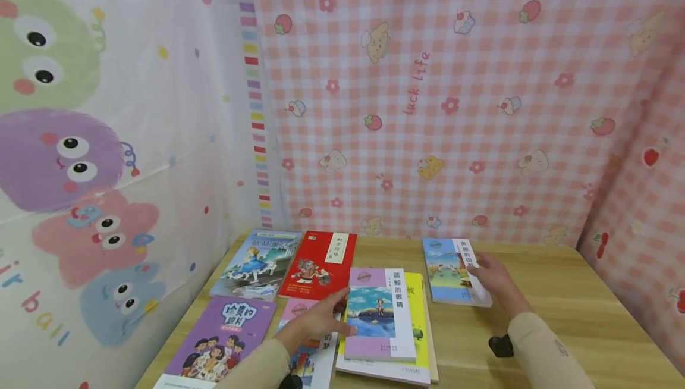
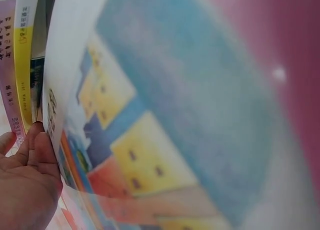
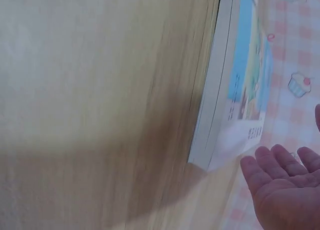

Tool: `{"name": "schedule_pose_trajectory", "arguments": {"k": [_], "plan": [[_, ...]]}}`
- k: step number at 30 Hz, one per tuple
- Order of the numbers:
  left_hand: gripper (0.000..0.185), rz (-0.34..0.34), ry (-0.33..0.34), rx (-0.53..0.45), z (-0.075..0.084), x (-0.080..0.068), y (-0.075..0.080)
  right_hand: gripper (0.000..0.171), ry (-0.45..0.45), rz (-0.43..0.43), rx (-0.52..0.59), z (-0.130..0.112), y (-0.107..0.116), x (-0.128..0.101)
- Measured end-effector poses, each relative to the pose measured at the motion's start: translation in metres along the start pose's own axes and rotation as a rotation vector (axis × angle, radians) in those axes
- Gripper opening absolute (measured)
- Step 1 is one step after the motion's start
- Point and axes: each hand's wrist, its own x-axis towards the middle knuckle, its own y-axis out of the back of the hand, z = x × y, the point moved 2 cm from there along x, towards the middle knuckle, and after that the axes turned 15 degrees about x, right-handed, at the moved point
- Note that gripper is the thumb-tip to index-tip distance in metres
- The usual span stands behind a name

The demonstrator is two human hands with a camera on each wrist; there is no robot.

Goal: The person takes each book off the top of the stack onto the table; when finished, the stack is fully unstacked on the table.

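Observation:
My left hand (image 1: 320,319) pinches the left edge of a lilac-and-white book (image 1: 374,314), its thumb over the cover. Under that book lies a yellow book (image 1: 421,317), with another thin edge showing below it. The left wrist view shows the fingers (image 2: 37,145) against the stacked spines. At the right, my right hand (image 1: 495,279) is beside a blue-and-white book (image 1: 446,273), fingertips near its right edge. In the right wrist view, that hand (image 3: 290,190) has its fingers extended, and the book (image 3: 240,105) lies flat on the wooden table (image 3: 90,90).
Left of the stack lie a blue book with a girl (image 1: 257,264), a red book (image 1: 316,270), a purple book (image 1: 219,335) and a partly covered pink-and-white book (image 1: 305,359). A checked pink cloth (image 1: 455,139) hangs behind the table, and a cartoon-print cloth (image 1: 176,127) on the left.

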Motion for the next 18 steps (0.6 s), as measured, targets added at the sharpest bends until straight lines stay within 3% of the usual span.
{"name": "schedule_pose_trajectory", "arguments": {"k": [8,15,18], "plan": [[0.092,0.003,-0.01,0.014,0.001,0.0,-0.003,0.065,0.016,-0.029,0.136,-0.007,-0.022,-0.009],[0.094,0.009,-0.008,0.026,0.0,0.0,-0.002,0.064,0.019,-0.131,0.297,-0.01,-0.055,-0.022],[0.093,0.011,-0.01,0.043,0.002,0.001,-0.002,0.063,0.012,-0.134,0.308,-0.012,-0.069,-0.03]]}}
